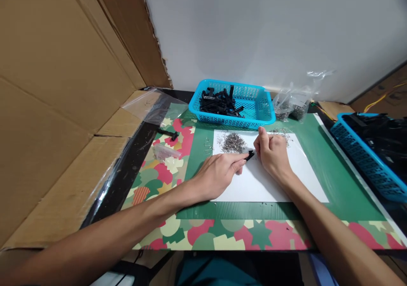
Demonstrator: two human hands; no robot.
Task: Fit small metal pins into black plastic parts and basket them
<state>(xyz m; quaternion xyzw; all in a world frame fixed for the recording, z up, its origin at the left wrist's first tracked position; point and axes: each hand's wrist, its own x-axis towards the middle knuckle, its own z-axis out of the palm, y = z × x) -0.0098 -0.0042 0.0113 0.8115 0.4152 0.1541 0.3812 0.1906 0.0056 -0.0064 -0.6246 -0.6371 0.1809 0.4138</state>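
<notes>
Left hand [218, 176]: grip drawn closed, fingertips pinching one end of a small black part [250, 155]. The part's free end points away from that grip, toward the right hand [274, 156], over a white sheet [248, 188].

Right hand: fingers curled in, grip closed, near the part's free end. Whether anything small is held inside cannot be told; contact with the part is likewise unconfirmed.

Just beyond the left grip lies a loose heap of small metal pieces [233, 143], with strays around its edge. More metal pieces [281, 131] lie behind the right grip. Further beyond both grips stands a blue basket [238, 122] holding similar black parts [219, 104].

Risks, as judged: the left grip has only a short hold, so a sideways push on the free end could twist or flick the part out. A low sweep of the left knuckles could scatter the heap. Fingers shading the narrow gap could hide a misaligned or dropped piece, and a stray could pass unnoticed beneath the right wrist.
</notes>
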